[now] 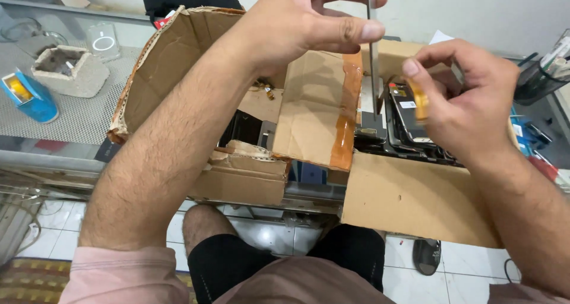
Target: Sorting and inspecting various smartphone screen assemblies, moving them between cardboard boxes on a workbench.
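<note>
Two torn brown cardboard boxes (409, 203) sit open on the glass counter (71, 120), the right one packed with dark flat phone parts (409, 120) standing on edge. Above them the left hand (297, 25) pinches a thin grey phone panel (373, 54) held edge-on, upright. The right hand (469, 108) is closed on a small orange flex strip (420, 99) just beside it.

Cardboard box (409, 203): plain brown, with an amber tape strip (346, 117). Phone panels (409, 117): black. Floor tiles (469, 262): white. Shorts (237, 268): black. Container (27, 96) on the desk: blue. Flat strip (373, 48): grey.
</note>
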